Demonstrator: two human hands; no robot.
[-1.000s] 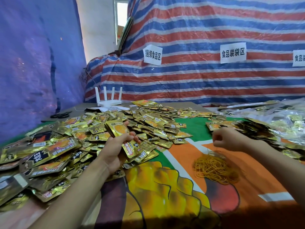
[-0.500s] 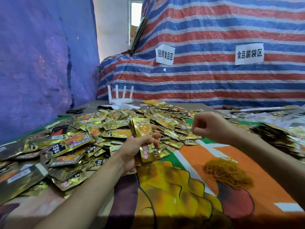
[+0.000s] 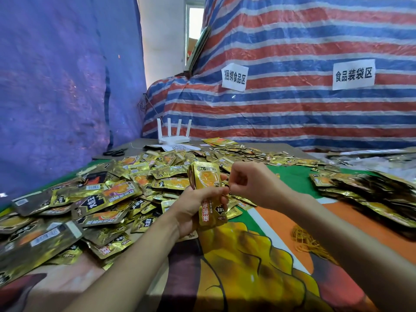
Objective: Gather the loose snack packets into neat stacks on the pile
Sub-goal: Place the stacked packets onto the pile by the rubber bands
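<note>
1. Your left hand (image 3: 195, 208) grips a stack of gold packets (image 3: 206, 180) upright above the printed cloth (image 3: 243, 262).
2. Your right hand (image 3: 249, 185) is curled, its fingertips pinched at the stack's right edge; you cannot tell what they hold.
3. Loose packets (image 3: 108, 197) sprawl left and behind; another heap (image 3: 371, 197) lies to the right.
4. Rubber bands (image 3: 304, 242) sit partly behind your right forearm.
5. A router (image 3: 173, 137) and scissors (image 3: 115, 152) are at the far edge.

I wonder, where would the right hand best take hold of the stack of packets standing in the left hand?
Probably its top part: the stack of packets stands upright, and the left hand grips it around the middle, leaving the top free. Come from the right edge, beside the right hand, pinching across the flat faces.
</note>
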